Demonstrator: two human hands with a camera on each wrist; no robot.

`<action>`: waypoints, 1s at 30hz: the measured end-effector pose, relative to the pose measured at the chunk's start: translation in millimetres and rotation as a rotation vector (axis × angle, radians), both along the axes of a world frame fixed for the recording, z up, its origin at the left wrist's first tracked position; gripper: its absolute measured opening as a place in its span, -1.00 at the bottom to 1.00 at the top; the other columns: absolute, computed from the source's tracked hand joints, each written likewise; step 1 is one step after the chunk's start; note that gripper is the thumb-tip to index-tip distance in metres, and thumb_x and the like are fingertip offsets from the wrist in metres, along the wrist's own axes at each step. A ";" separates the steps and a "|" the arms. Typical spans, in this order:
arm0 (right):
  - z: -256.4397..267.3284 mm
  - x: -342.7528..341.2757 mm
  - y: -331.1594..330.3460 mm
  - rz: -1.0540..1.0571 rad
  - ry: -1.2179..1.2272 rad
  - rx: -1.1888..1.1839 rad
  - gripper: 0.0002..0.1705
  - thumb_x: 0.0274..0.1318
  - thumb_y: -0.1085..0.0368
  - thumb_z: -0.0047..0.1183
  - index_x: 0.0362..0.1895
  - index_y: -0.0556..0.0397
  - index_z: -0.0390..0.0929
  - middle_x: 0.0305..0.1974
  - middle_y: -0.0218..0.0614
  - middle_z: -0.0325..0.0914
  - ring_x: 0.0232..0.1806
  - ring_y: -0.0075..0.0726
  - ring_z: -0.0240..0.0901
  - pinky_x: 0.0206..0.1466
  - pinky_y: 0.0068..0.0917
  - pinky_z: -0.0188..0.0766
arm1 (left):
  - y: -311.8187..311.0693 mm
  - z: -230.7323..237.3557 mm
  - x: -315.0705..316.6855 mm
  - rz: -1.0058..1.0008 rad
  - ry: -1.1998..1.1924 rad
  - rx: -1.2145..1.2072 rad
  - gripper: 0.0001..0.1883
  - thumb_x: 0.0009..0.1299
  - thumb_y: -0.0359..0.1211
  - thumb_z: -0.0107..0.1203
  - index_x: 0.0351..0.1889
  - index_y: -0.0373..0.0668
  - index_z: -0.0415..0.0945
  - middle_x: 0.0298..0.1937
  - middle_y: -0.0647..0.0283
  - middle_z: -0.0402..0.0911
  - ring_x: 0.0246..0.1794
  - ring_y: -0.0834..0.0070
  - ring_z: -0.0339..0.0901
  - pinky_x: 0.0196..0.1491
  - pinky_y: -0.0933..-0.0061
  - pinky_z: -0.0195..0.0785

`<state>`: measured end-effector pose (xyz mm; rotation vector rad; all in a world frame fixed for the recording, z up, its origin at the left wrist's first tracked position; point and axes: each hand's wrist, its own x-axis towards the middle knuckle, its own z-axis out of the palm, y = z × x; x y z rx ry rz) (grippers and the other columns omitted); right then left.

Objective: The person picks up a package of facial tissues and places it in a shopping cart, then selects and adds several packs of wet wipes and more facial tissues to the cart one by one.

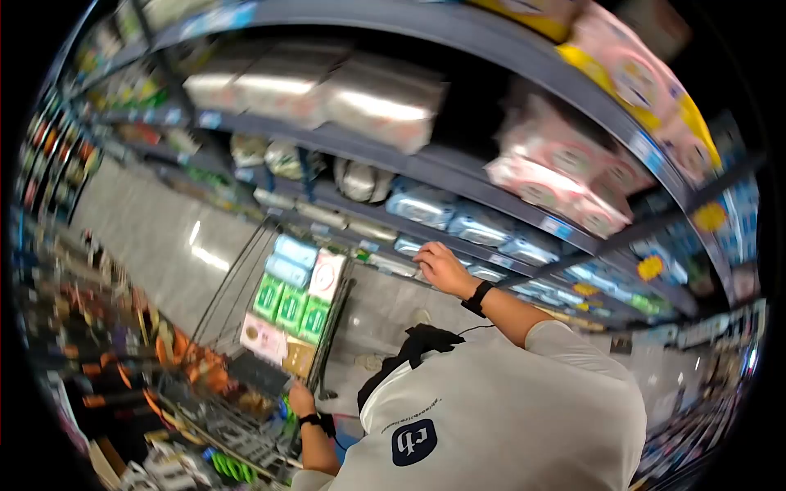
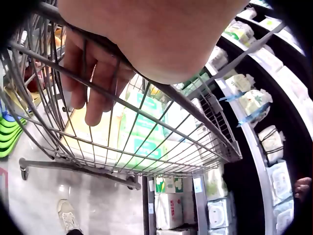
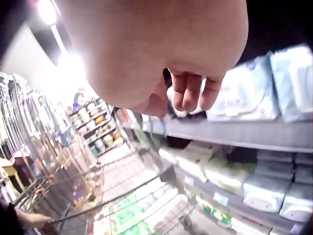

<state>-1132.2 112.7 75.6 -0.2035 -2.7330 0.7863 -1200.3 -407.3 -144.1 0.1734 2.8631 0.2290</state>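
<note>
My left hand (image 1: 302,400) holds the near rim of a wire shopping cart (image 2: 181,100), its fingers (image 2: 101,93) hooked down over the edge. Inside the cart lie light-blue packs (image 1: 288,260), several green-and-white packs (image 1: 291,308), a white pack with a pink ring (image 1: 327,275), a pink pack (image 1: 264,337) and a brown one (image 1: 298,358). My right hand (image 1: 443,268) is raised in front of the shelves, fingers loosely bent and nothing seen in them. Nearest to it are light-blue and white wipes packs (image 3: 242,95) on a shelf.
Tall grey shelving (image 1: 426,168) runs along the aisle, with silver-white packages (image 1: 381,94) and pink-and-white bundles (image 1: 565,164) on upper levels. Hanging goods and racks (image 3: 29,122) line the opposite side. Shiny grey floor (image 1: 151,217) stretches past the cart.
</note>
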 end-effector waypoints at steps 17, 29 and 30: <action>237.9 155.2 175.2 -0.633 0.612 0.040 -0.33 0.07 0.08 0.18 0.15 0.28 0.33 -0.04 0.14 0.46 -0.04 0.17 0.45 0.03 -0.20 0.37 | 432.5 289.4 -20.5 -0.622 0.130 1.111 -0.65 0.41 -0.38 0.08 0.12 -0.31 0.41 0.04 0.06 0.52 0.02 0.32 0.48 0.10 0.38 0.32; 248.4 128.1 178.5 -0.667 0.302 -0.273 -0.07 -0.09 -0.15 0.30 0.20 0.25 0.28 -0.03 0.16 0.53 0.02 0.15 0.50 0.06 -0.20 0.40 | 591.9 443.9 -5.4 -0.882 0.253 1.268 -0.22 0.22 0.10 0.25 0.14 -0.32 0.25 0.01 -0.09 0.46 0.05 0.09 0.45 0.08 0.20 0.32; 242.6 128.0 176.3 -0.592 0.540 -0.224 -0.09 -0.11 -0.10 0.34 0.18 0.24 0.28 -0.03 0.13 0.53 0.03 0.10 0.50 0.06 -0.20 0.40 | 584.8 446.1 -1.6 -0.889 0.253 1.319 -0.20 0.20 0.11 0.28 0.13 -0.31 0.23 0.01 -0.04 0.44 0.06 0.14 0.45 0.09 0.22 0.32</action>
